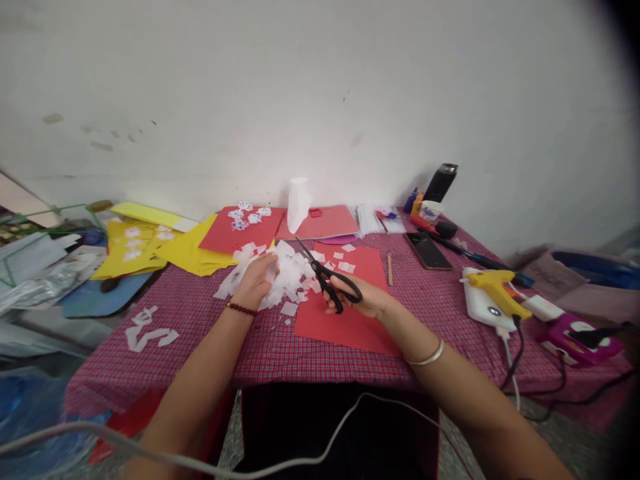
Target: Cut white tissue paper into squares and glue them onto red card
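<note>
At the counter (200, 317), the right hand (364, 297) holds one pair of scissors (318, 268) above red paper (340, 328); the left hand (255, 280), grip unclear, meets white scraps (291, 270). Far right: one cup (429, 213), contents hidden.

Location type: indoor papercraft work area, indicated by scissors (316, 263), white paper scraps (287, 270), cloth-covered surface (190, 290), and yellow glue gun (493, 285) at right.

The scissors (321, 269) show dark metal blades (306, 249) and smooth plastic handles (339, 307), the scraps (289, 268) matt paper, the tablecloth (195, 300) matt cloth.
</note>
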Demonstrator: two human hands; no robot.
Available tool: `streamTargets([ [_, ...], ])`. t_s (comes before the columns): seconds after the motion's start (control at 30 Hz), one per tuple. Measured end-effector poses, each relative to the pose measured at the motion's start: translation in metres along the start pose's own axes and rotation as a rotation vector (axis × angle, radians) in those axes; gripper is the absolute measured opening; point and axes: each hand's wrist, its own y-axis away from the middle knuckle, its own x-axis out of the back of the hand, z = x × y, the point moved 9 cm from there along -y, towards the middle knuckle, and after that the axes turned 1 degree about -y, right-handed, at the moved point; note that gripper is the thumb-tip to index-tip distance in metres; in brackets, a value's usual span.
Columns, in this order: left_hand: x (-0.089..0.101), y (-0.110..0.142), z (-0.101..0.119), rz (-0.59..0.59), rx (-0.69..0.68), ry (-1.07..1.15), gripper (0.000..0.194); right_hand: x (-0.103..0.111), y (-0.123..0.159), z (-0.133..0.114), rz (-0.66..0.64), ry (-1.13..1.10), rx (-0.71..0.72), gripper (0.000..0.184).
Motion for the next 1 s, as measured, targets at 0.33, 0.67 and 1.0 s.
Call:
streamTargets([
  [0.33,-0.012,0.005,0.02,0.004,-0.096,-0.02,0.029,-0.008,0.002,0.0,-0.048,0.234,0.019,0.053],
  [0.67,-0.025,0.016,-0.002,-0.061,-0.057,-0.098,0.036,-0.009,-0.001,-0.002,0.038,0.237,-0.009,0.06],
  [1.0,-0.022,0.016,-0.008,-0.057,0.038,-0.072,0.024,-0.001,-0.003,-0.006,0.082,0.306,0.071,0.05],
])
